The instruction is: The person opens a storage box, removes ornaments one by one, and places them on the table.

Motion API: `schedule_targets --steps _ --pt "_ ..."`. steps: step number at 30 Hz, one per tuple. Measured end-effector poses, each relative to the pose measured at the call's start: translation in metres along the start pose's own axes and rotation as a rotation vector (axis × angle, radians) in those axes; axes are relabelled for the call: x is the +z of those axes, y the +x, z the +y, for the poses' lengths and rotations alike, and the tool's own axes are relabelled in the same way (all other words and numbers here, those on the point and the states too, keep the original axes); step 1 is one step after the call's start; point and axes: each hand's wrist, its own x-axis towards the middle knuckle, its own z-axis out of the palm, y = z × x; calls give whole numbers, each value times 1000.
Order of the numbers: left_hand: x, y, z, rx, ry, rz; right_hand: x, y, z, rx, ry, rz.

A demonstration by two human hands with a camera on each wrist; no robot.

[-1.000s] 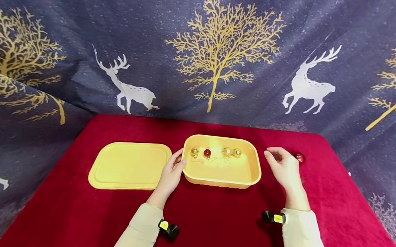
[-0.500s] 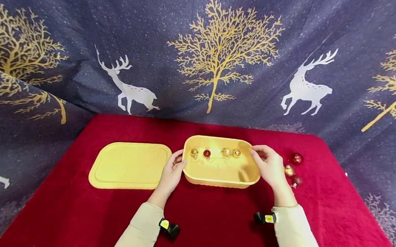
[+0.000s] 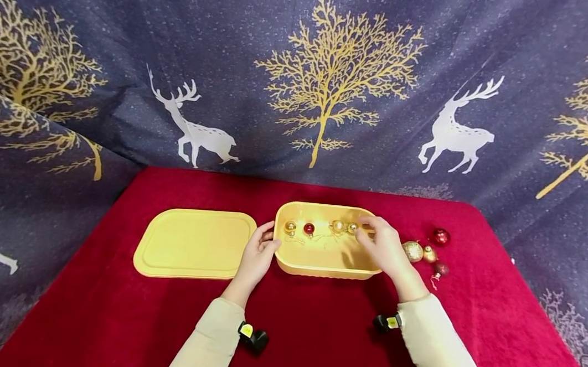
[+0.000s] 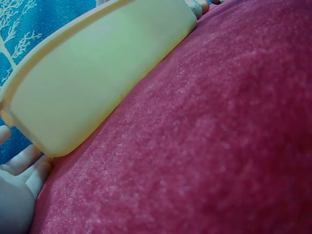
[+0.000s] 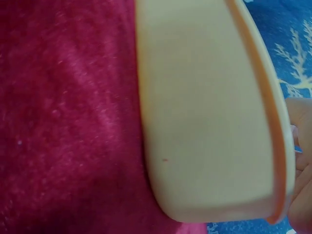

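Note:
A yellow plastic box (image 3: 320,257) stands on red cloth. Inside it lie a gold bauble (image 3: 290,226), a red bauble (image 3: 309,228), and two more gold ones near the right, a pale bauble (image 3: 338,226) and a shiny bauble (image 3: 352,228). My left hand (image 3: 259,252) rests at the box's left end; the left wrist view shows its fingers (image 4: 38,171) fairly straight against the outer wall. Over the right end reaches my right hand (image 3: 383,246), thumb and forefinger apart beside the shiny gold bauble. Nothing shows between them. In the right wrist view the box wall hides most of that hand.
A flat yellow lid (image 3: 195,244) lies left of the box. Right of the box sit a glittery gold bauble (image 3: 412,250), a small gold bauble (image 3: 430,254), a red bauble (image 3: 441,236) and a dark red bauble (image 3: 441,268). A deer-patterned curtain (image 3: 259,93) hangs behind.
My right hand has moved left from beside the box to over its right end, uncovering the baubles on the cloth. My left hand and the baubles inside look unmoved.

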Motion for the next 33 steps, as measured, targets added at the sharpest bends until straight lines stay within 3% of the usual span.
schedule_targets --steps 7,14,33 --pt "1 1 -4 17 27 15 8 7 -1 -80 -168 -101" --pt "1 0 -3 6 25 16 15 14 0 -117 -222 -180" --pt "0 3 -5 2 18 -4 26 20 4 -129 -456 -223"
